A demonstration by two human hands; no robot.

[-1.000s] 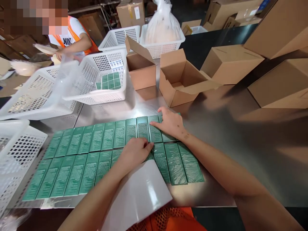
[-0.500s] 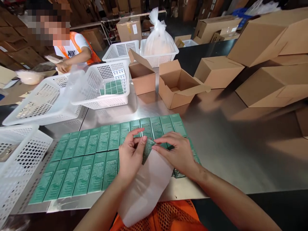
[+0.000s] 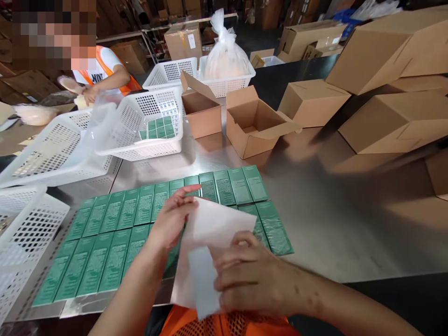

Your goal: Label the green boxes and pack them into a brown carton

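A white paper sheet [image 3: 222, 214] hangs tilted at the table's near edge, in front of my chest. My left hand [image 3: 175, 214] is closed on its upper left corner, thumb against the paper and index finger stretched out. Over the sheet's lower right, my right hand [image 3: 245, 270] is curled and partly blurred, its fingertips at the edge of a pale bluish-white strip [image 3: 203, 282]. Whether that strip is joined to the sheet, I cannot tell. Rows of green boxes [image 3: 115, 252] lie on the metal table beneath, partly hidden by my hands and the sheet.
White perforated baskets [image 3: 115, 151] stand at left, one holding green-and-white pieces. Two open cartons [image 3: 254, 144] sit behind the green boxes; more cartons [image 3: 395, 123] are stacked at right. A tied white bag [image 3: 226, 60] rests in a rear basket. A co-worker [image 3: 112, 70] works at far left.
My right hand has moved down from the sheet's top edge, where both hands pinched a small green piece. The sheet now lies flatter toward me; the pale strip shows beside my right fingers.
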